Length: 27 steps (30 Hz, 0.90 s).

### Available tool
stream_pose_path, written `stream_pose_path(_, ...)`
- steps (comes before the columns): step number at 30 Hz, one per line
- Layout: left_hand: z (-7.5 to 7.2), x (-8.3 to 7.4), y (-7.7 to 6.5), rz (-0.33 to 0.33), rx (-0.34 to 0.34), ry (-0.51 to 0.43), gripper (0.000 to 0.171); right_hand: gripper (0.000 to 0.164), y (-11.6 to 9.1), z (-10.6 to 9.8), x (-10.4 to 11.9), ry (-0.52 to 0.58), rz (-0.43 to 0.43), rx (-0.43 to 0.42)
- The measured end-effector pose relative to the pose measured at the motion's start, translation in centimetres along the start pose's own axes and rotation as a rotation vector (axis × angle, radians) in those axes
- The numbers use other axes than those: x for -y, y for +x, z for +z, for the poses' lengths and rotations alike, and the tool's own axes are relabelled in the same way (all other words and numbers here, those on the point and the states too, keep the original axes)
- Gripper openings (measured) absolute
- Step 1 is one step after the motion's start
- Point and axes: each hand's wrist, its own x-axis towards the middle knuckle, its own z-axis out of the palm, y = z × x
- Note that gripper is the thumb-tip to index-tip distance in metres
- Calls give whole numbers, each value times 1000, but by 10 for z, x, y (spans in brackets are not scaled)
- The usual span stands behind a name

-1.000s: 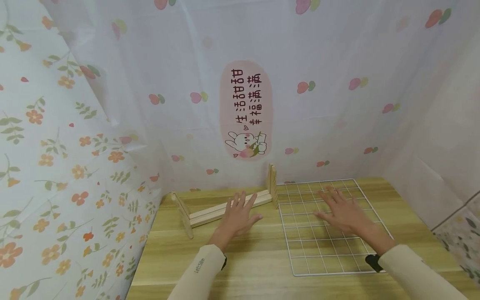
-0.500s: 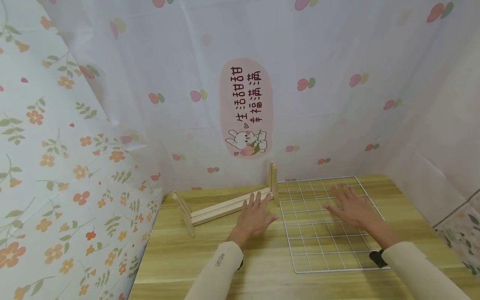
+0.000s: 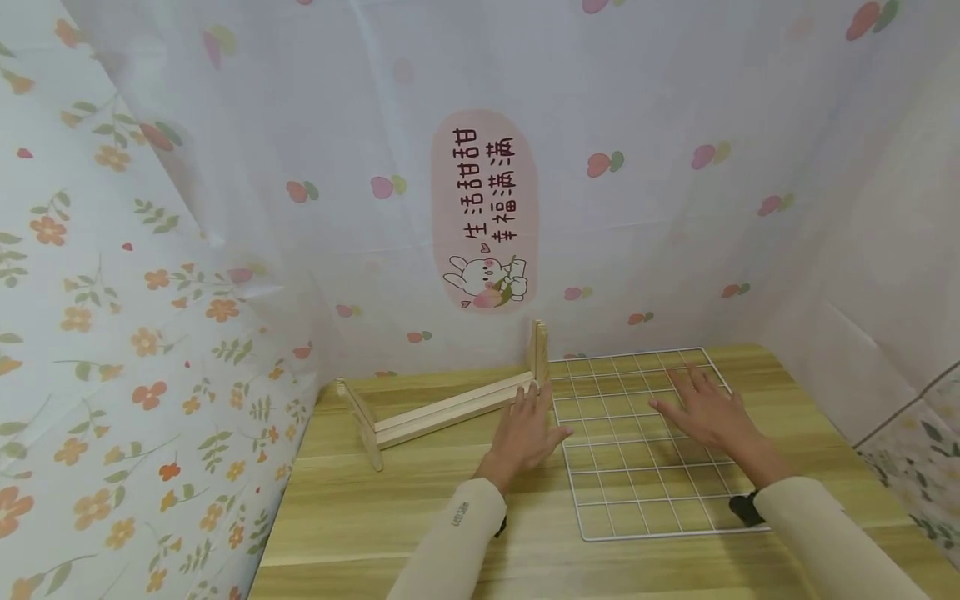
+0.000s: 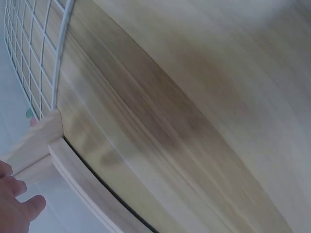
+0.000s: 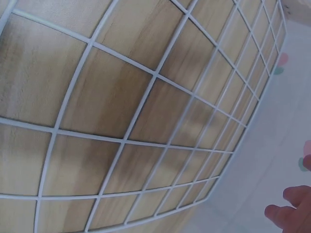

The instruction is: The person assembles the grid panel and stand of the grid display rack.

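My left hand (image 3: 522, 435), fingers spread, is in front of the right end of a pale wooden stand (image 3: 450, 412). In the head view its fingertips overlap the foot of the stand's right upright (image 3: 539, 354). A white wire grid panel (image 3: 637, 537) lies flat on the table to the right of the stand. Over the panel's far right part is my right hand (image 3: 708, 414), its fingers relaxed and apart, holding nothing. Part of the left hand (image 4: 17, 206) shows beside the stand in the left wrist view. Fingertips of the right hand (image 5: 294, 208) appear past the grid's edge in the right wrist view.
Beneath everything is a wood-grain table (image 3: 337, 517). A white printed sheet (image 3: 637, 242) with a rabbit picture hangs behind it. Floral sheeting (image 3: 180, 358) closes the left side, and more pale sheeting (image 3: 862, 317) stands at the right.
My left hand has moved right, from the middle of the stand to its right end. The right hand has shifted slightly rightward over the grid panel. The stand and panel stay in place.
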Motion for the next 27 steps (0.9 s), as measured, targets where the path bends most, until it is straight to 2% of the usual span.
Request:
stream_pose_path(13,11,-23,9,-44,13,-143,87,85,3,7,-9,-2,59,-11)
stream_pose_path(16,12,-27,10,-75,38,-217,87,86,5,5,-10,7,79,-8)
stream_pose_path(21,17,-32,11,-129,54,-329,90,91,7,2,-14,29,103,38)
stream_pose_path(27,22,-36,14,-169,31,-451,92,90,13,2,-24,92,125,99)
